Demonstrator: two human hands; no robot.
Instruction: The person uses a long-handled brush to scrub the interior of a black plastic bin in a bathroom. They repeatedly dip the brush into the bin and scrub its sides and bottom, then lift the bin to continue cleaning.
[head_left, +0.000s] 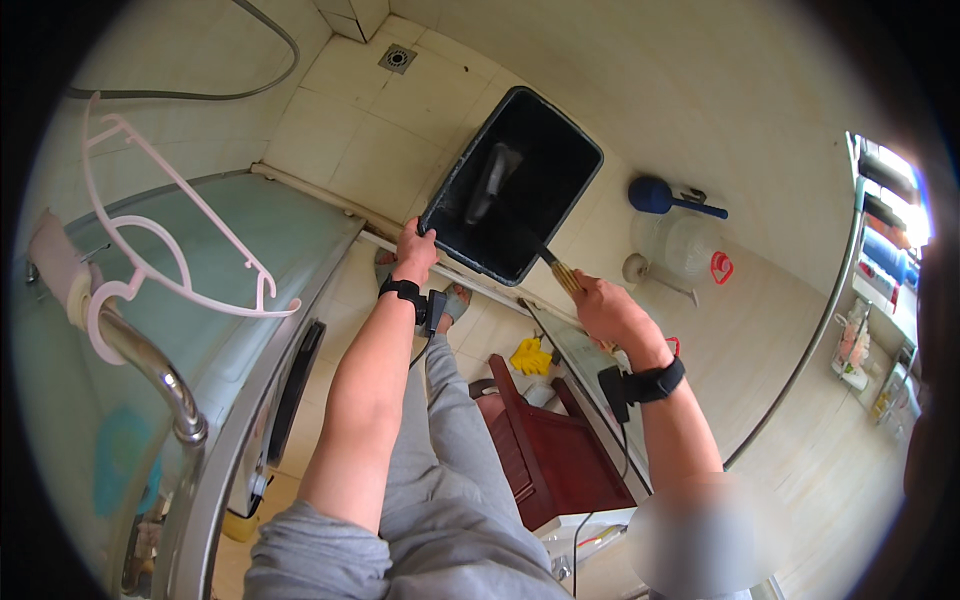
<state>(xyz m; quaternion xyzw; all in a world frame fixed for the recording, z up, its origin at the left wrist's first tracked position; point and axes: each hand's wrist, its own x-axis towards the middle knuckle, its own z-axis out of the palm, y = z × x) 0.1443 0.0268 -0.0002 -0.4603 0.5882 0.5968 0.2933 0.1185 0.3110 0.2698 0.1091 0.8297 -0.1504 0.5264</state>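
A black rectangular plastic tub is tilted over the tiled floor, with its dark inside facing me. My left hand grips the rim at the tub's near left corner. In my right hand is a brush with a pale, striped handle; its dark far part reaches over the near right side of the tub, and its head cannot be made out against the black inside. A pale, blurred patch, perhaps a reflection or some wet matter, shows on the tub's inner surface. Both wrists wear black straps with small devices.
A glass shower screen and metal rail with a pink plastic hanger stand left. Right of the tub are a blue long-handled scoop and a clear plastic jug. A floor drain lies beyond; a dark red wooden chair stands near my legs.
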